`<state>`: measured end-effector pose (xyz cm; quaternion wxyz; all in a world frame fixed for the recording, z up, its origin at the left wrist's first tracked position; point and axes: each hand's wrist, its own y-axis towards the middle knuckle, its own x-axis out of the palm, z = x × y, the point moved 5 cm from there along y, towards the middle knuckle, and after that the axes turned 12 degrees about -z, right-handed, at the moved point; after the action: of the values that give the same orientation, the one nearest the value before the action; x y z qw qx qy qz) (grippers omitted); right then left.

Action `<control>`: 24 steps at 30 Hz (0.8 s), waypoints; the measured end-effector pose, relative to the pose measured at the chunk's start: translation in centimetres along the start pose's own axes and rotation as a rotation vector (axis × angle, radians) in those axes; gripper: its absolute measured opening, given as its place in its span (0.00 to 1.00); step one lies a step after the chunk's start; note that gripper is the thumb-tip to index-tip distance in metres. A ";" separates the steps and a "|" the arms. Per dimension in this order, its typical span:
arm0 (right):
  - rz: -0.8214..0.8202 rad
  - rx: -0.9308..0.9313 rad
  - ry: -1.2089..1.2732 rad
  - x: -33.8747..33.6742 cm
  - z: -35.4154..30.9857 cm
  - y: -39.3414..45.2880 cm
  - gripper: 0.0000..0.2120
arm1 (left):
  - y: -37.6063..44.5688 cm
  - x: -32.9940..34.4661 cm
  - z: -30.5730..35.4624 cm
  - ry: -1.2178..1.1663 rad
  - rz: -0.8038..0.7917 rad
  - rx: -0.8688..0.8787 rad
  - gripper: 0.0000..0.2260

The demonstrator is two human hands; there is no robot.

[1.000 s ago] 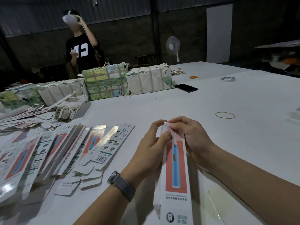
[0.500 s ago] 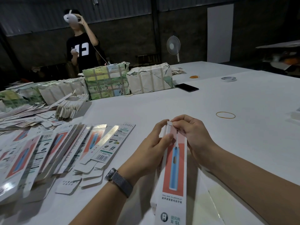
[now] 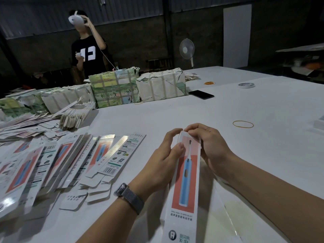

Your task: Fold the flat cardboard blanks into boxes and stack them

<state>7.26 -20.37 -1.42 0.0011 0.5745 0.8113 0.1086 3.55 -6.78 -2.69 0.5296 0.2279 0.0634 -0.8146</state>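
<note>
You are pinching the box's [image 3: 185,174] far end flap with fingers of both left hand [image 3: 164,155] and right hand [image 3: 208,146], risking creasing it off-line if pressed unevenly.

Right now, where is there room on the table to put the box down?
Bare table lies beyond both hands, between the rubber band and the wrapped bundles, and past the phone. The left side is crowded with flat blanks.
</note>
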 end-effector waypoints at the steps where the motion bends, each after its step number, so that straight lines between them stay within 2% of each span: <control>1: -0.006 0.000 -0.003 0.0 0.0 0.0 0.14 | 0.0 0.0 0.0 0.010 0.008 0.001 0.10; 8: -0.020 -0.037 -0.035 0.0 0.3 0.0 0.19 | 0.2 -0.2 0.1 0.047 0.079 0.028 0.08; 13: -0.099 -0.089 0.015 0.4 0.4 0.2 0.05 | -0.2 -1.4 0.7 0.020 0.198 0.092 0.09; 17: -0.142 -0.114 0.041 0.5 0.4 0.2 0.07 | -0.3 -1.7 0.7 0.012 0.217 0.094 0.08; 24: -0.141 -0.105 0.062 0.2 0.2 0.3 0.05 | -0.3 -1.4 0.7 -0.002 0.218 0.080 0.11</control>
<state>7.49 -20.07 -1.59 0.0137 0.5113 0.8426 0.1684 3.58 -5.75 -1.47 0.6057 0.2537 0.0052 -0.7542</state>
